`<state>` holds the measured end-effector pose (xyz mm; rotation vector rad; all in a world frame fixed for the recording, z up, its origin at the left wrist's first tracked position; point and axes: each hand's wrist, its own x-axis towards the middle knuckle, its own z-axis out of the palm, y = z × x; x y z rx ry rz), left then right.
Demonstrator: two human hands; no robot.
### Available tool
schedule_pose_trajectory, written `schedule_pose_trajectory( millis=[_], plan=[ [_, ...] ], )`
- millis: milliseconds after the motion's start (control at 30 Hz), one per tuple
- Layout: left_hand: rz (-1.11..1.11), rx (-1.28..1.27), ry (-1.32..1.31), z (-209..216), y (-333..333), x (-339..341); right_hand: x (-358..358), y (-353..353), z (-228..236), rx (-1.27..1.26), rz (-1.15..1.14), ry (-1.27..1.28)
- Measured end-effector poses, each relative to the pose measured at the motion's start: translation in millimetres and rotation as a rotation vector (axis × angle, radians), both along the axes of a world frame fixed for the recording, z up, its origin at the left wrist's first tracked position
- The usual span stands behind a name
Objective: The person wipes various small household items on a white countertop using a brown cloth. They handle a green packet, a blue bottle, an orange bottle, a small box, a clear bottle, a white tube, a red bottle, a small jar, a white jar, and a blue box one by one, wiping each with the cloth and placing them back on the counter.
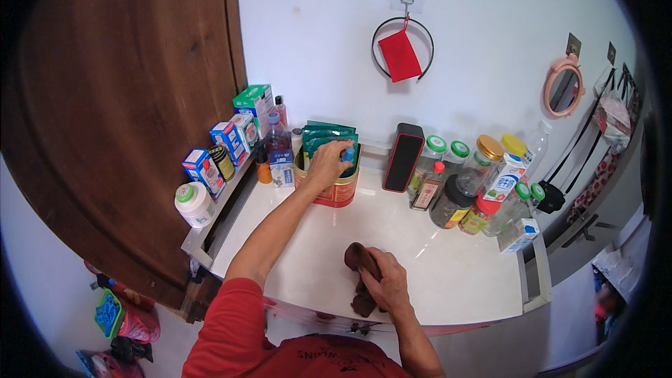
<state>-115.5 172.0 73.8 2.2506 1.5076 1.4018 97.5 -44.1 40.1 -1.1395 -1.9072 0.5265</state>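
My left hand (326,163) reaches over a red and gold tin (337,192) near the wall. Its fingers are closed around a small item with a blue top (348,155), whose lower part is hidden. Green packets (329,129) stand upright in the tin behind that hand. Near the front edge of the white tabletop (308,238), my right hand (389,285) grips a crumpled brown cloth (363,303), which rests on the surface.
A black speaker with red trim (404,157) stands right of the tin. Glass jars (476,171) and bottles crowd the right side. Boxes (204,172) and a white tub (194,204) line the left ledge. A headband (375,52) and red pouch (400,56) hang on the wall.
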Motion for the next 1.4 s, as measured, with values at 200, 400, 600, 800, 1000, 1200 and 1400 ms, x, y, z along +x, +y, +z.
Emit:
schedule_pose_trajectory(
  millis=[200, 400, 600, 800, 1000, 1200, 1400],
  plan=[
    [0.013, 0.143, 0.037, -5.7, 0.5, 2.3, 0.3, -0.7, -1.2, 0.010, 0.000, -0.004],
    [0.104, 0.245, -0.034, 26.2, -29.8, -1.2, -3.6, -1.5, 1.3, 0.019, -0.014, 0.010],
    [0.539, 0.404, -0.183, 28.6, -44.3, -43.2, -1.3, 0.4, -3.5, 0.057, -0.004, -0.008],
    [0.816, 0.146, 0.120, -9.2, -49.3, -89.9, -3.2, -1.5, -1.0, 0.010, -0.001, -0.026],
    [0.734, 0.099, 0.219, -4.9, -62.2, -106.5, -3.1, -2.0, -1.4, 0.037, -0.007, -0.030],
    [0.700, 0.108, 0.090, -8.3, -78.7, -108.6, -2.6, -2.5, -1.8, 0.053, 0.001, -0.042],
    [0.501, 0.132, -0.219, 14.5, -146.8, -89.4, -3.0, -6.1, -0.6, 0.011, 0.021, 0.007]
  ],
)
